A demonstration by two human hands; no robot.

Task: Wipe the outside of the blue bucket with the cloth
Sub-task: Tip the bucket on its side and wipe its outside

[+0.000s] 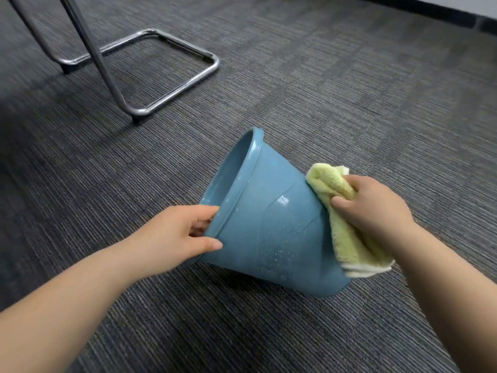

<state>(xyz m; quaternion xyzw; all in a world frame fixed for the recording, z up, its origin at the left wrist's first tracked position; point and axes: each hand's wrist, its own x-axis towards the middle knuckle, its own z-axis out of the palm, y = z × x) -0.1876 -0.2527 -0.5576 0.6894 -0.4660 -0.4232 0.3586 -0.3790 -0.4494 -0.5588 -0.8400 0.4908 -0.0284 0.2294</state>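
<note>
On the grey carpet (349, 90), near the middle of the view, the blue bucket (269, 227) lies tipped over; its open top points left and away, and its bottom end points right; the low edge of the bottom end rests on the carpet, and the top end is lifted off it. Small drops of water (279, 251) sit on the bucket's side; a shiny wet spot shows higher up. The left hand (174, 235) grips the rim of the bucket; the thumb lies on the outside, and the fingers curl over the rim to the inside. The right hand (373, 208) is closed tight round the cloth (328, 184); the cloth is yellow-green with a white edge, all bunched up, and it lies against the bottom end of the bucket; a loose part hangs down below the hand. Far off to the left, the shiny metal chair legs (172, 84) stand on the carpet, well apart from the bucket; at the top right corner a dark strip runs along the foot of a pale wall (486, 4).
</note>
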